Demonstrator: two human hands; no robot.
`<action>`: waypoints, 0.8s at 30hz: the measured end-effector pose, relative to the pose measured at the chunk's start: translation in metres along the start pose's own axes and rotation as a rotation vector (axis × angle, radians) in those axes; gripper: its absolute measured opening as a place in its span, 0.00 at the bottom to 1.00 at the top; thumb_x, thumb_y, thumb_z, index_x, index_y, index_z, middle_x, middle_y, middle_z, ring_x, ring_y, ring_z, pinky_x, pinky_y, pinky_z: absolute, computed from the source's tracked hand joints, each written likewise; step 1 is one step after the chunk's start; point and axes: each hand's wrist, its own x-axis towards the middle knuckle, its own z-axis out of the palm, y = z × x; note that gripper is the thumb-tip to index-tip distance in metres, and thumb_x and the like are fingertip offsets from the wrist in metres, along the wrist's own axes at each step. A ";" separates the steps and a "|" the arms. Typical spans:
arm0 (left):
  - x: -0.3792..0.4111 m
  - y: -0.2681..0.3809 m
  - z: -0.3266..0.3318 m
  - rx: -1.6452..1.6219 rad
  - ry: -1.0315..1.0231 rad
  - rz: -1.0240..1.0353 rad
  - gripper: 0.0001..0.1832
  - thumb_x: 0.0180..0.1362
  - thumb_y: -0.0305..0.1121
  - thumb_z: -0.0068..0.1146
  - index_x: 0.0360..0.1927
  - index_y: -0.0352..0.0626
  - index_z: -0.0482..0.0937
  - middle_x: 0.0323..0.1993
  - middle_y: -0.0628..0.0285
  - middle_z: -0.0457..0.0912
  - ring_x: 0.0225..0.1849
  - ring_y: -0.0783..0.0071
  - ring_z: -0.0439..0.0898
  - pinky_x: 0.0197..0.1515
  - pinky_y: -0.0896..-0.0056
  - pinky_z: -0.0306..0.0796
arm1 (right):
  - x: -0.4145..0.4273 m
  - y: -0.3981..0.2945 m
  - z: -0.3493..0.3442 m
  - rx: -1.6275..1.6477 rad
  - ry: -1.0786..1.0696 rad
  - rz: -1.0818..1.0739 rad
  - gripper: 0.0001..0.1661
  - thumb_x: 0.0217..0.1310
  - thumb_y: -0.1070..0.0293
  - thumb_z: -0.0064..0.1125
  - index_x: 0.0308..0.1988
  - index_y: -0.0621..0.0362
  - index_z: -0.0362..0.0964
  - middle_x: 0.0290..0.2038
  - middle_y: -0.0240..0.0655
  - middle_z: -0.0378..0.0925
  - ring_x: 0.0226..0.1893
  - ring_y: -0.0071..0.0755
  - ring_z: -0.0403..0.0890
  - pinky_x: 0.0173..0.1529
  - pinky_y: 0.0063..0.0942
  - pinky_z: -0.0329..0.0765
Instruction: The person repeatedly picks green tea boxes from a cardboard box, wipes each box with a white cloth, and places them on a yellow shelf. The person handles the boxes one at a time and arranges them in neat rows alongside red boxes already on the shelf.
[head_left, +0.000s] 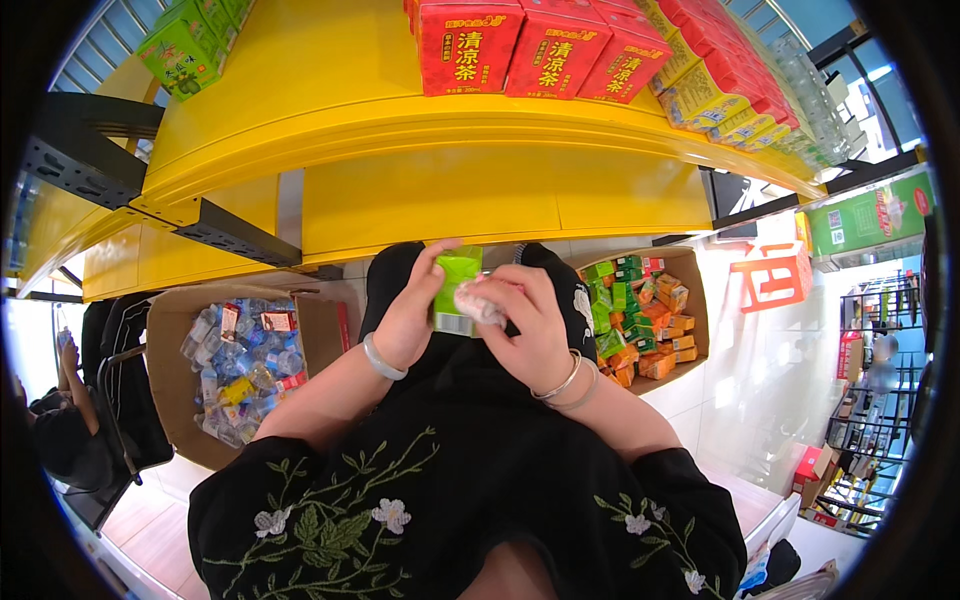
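Observation:
My left hand (411, 313) grips a small green drink carton (459, 264) by its left side, above my lap. The carton stands roughly upright in the view, with a barcode near its lower end. Bunched in my right hand (534, 319) is a pinkish-white cloth (480, 304), pressed against the carton's right side. The cloth and my fingers hide part of that face. On the yellow shelf (315, 82) ahead are several red drink cartons (469, 56) in a row, and a few green cartons (184, 56) at the far left.
On the left, a cardboard box (169, 375) holds plastic bottles (247, 367). At right, another cardboard box (694, 300) contains green and orange cartons (637, 322). A black metal shelf bracket (240, 232) juts out at left. Another person (71, 427) is at the far left.

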 end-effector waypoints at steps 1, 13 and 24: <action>-0.002 0.000 0.002 0.037 0.001 -0.021 0.17 0.64 0.34 0.32 0.56 0.48 0.60 0.50 0.62 0.66 0.53 0.71 0.66 0.57 0.69 0.59 | 0.001 0.000 0.000 -0.034 0.035 0.026 0.23 0.35 0.81 0.59 0.39 0.55 0.71 0.37 0.38 0.68 0.36 0.43 0.69 0.40 0.32 0.70; 0.003 0.005 0.002 0.012 0.267 0.045 0.15 0.65 0.35 0.36 0.55 0.49 0.61 0.47 0.65 0.69 0.47 0.74 0.70 0.48 0.70 0.67 | 0.000 -0.005 0.007 -0.089 -0.179 -0.116 0.21 0.34 0.79 0.61 0.36 0.56 0.70 0.35 0.36 0.69 0.34 0.42 0.70 0.39 0.31 0.71; 0.010 0.001 -0.023 -0.340 0.341 -0.171 0.26 0.63 0.53 0.30 0.55 0.46 0.63 0.50 0.57 0.71 0.52 0.61 0.71 0.52 0.54 0.66 | 0.002 -0.003 0.009 -0.087 -0.013 -0.066 0.22 0.34 0.78 0.60 0.38 0.56 0.69 0.36 0.37 0.68 0.35 0.43 0.69 0.39 0.30 0.70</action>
